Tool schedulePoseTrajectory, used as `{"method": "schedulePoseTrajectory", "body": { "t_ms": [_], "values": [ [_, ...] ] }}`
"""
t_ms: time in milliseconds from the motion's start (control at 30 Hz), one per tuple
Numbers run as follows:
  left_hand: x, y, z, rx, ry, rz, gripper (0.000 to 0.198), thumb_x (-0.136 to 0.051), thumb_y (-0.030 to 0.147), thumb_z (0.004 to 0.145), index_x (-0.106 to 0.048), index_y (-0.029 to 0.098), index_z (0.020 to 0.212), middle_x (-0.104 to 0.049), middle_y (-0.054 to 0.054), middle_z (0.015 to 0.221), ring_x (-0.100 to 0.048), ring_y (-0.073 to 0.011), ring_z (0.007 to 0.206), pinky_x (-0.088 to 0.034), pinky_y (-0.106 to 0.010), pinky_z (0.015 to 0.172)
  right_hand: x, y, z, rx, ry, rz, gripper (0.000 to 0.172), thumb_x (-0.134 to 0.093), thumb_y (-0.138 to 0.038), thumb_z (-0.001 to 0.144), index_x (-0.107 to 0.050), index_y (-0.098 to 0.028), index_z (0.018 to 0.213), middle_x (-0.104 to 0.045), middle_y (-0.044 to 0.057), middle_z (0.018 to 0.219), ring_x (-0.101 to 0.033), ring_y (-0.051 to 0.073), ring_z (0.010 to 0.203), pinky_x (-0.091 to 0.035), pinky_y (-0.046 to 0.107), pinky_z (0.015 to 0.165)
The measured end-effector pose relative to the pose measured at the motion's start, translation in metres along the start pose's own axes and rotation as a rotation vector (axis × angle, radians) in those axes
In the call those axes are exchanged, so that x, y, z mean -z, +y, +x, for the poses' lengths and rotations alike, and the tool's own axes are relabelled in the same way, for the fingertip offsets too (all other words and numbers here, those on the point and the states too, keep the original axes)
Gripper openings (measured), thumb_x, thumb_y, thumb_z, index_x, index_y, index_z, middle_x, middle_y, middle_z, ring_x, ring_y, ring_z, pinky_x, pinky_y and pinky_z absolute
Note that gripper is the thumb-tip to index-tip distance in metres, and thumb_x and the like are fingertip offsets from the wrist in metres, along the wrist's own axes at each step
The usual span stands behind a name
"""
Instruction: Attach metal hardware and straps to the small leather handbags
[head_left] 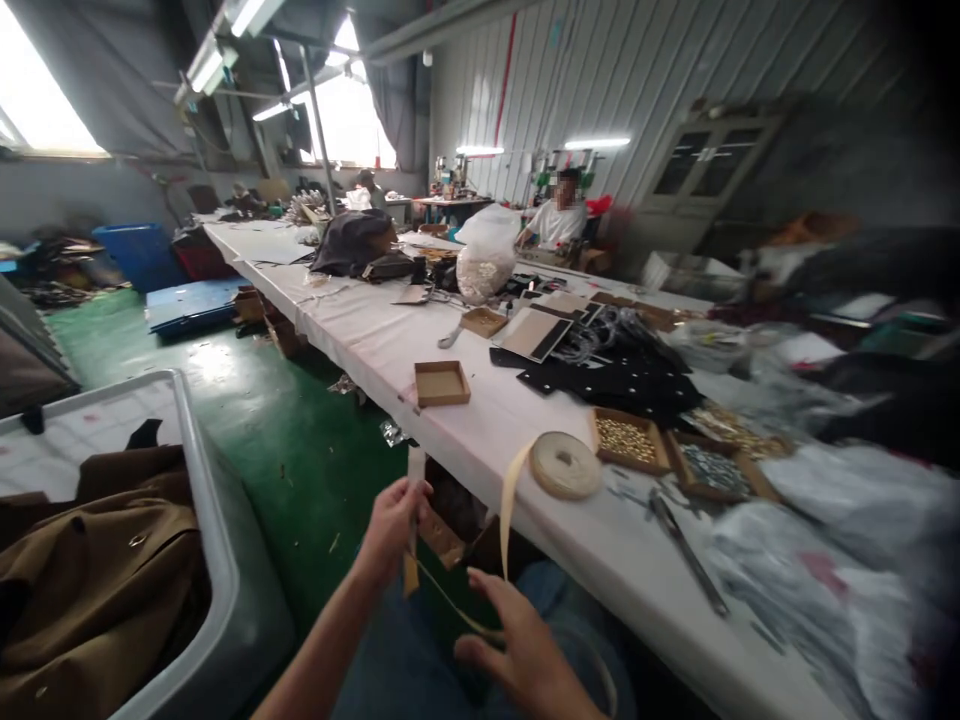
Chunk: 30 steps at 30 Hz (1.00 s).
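My left hand (395, 528) is closed on a short pale strip (416, 467), which stands up above the fingers, in front of the table edge. A long cream tape (508, 505) hangs from a roll (566, 464) lying on the table and loops down between my hands. My right hand (510, 635) is lower and to the right, thumb and fingers spread apart, close to the loop of tape. Whether the tape touches its fingers is hard to tell. A tan piece (410, 573) hangs just below my left hand.
On the white-covered table (360, 345) are a shallow cardboard box (442, 384), a box of brass parts (628, 440), a metal tool (686, 550) and plastic bags (795, 560). A grey bin (225, 540) with brown cloth (120, 560) stands left. A person (561, 215) sits beyond the table.
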<state>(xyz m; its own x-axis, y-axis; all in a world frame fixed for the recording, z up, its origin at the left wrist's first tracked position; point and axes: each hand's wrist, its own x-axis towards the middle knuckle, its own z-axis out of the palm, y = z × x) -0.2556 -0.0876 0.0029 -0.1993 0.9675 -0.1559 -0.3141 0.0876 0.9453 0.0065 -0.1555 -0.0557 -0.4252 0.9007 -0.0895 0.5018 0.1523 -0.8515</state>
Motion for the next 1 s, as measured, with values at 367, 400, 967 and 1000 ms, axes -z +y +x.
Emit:
{"method": "schedulePoseTrajectory", "body": {
  "t_ms": [367, 400, 967, 1000],
  "values": [
    [-0.057, 0.133, 0.046, -0.320, -0.079, 0.153, 0.049, -0.087, 0.063, 0.095, -0.079, 0.014, 0.099, -0.062, -0.001, 0.067, -0.049, -0.0122, 0.059, -0.034, -0.025, 0.056, -0.045, 0.027, 0.048, 0.133, 0.256, -0.211, 0.065, -0.068, -0.005, 0.082, -0.077, -0.035, 0.139, -0.079, 0.007, 0.140, -0.073, 0.040, 0.133, -0.053, 0.060, 0.123],
    [-0.062, 0.119, 0.041, -0.278, -0.105, 0.171, 0.050, -0.088, 0.063, 0.093, -0.079, 0.014, 0.098, -0.062, -0.001, 0.066, -0.050, -0.0125, 0.059, -0.034, -0.025, 0.056, -0.043, 0.029, 0.049, 0.114, 0.291, -0.157, 0.060, -0.069, -0.007, 0.082, -0.078, -0.035, 0.135, -0.079, 0.007, 0.137, -0.074, 0.040, 0.131, -0.056, 0.057, 0.119],
    [-0.019, 0.052, -0.040, -0.228, -0.007, 0.006, 0.035, -0.082, 0.051, 0.105, -0.078, 0.017, 0.098, -0.045, 0.006, 0.058, -0.041, -0.0084, 0.054, -0.033, -0.022, 0.056, -0.043, 0.093, 0.038, -0.131, 0.286, 0.052, 0.041, -0.068, -0.018, 0.094, -0.081, -0.026, 0.132, -0.079, 0.010, 0.137, -0.069, 0.031, 0.134, -0.045, 0.043, 0.121],
    [-0.014, 0.058, -0.043, -0.250, -0.026, -0.025, 0.035, -0.079, 0.051, 0.107, -0.077, 0.017, 0.097, -0.043, 0.006, 0.056, -0.040, -0.0088, 0.053, -0.034, -0.023, 0.056, -0.047, 0.097, 0.040, -0.162, 0.309, 0.079, 0.034, -0.067, -0.022, 0.097, -0.082, -0.025, 0.127, -0.080, 0.010, 0.134, -0.071, 0.031, 0.131, -0.046, 0.043, 0.118]
  ]
}}
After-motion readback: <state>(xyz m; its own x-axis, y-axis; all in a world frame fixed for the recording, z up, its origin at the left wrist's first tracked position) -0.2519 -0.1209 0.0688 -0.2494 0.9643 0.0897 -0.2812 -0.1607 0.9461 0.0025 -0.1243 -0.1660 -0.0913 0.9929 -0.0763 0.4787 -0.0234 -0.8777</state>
